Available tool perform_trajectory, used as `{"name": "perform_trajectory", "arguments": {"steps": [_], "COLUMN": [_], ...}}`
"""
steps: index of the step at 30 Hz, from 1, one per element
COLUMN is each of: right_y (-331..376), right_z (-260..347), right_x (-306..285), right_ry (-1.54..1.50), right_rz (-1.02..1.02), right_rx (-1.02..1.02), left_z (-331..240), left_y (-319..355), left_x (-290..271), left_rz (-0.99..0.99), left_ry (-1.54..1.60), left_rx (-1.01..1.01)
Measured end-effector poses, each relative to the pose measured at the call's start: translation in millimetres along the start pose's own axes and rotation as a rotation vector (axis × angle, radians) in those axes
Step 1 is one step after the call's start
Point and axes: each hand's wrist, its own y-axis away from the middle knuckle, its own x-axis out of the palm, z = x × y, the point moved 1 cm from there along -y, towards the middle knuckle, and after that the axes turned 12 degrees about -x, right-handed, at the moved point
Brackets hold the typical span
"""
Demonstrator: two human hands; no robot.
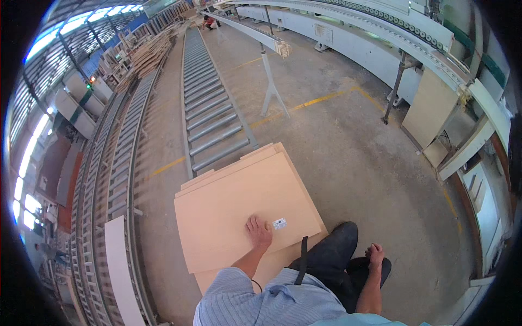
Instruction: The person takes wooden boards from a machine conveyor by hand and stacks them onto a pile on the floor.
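Note:
My left hand lies on the top of a stack of flat tan panels, its fingers spread against the surface. Just right of that hand, a small white printed label is stuck on the top panel. The panels overlap unevenly, so edges of lower ones show at the far side and at the near side by my body. Off to the right of my legs hangs my right hand, its fingers curled in, with no object visible in it and touching no panel.
A roller conveyor runs away from the stack's far side. More roller tracks lie to the left, with a pale board on the nearest. A long white machine stands at right, a support stand before it. One person crouches far off.

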Motion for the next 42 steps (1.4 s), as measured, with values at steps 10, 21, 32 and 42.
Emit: {"name": "perform_trajectory", "arguments": {"steps": [10, 21, 32, 42], "right_y": [-3, -2, 0, 3], "right_z": [-11, -10, -7, -3], "right_x": [5, 4, 2, 1], "right_ry": [0.004, -0.014, 0.006, -0.008], "right_rz": [0.021, 0.02, 0.002, 0.021], "right_rx": [0.023, 0.006, 0.008, 0.041], "left_z": [1, 3, 5, 3], "left_y": [-1, 1, 0, 1], "left_x": [0, 4, 10, 8], "left_rz": [0.051, -0.034, -0.061, -0.051], "left_ry": [-0.002, -0.029, -0.038, -0.088], "left_rx": [-0.053, -0.01, -0.001, 0.018]}}
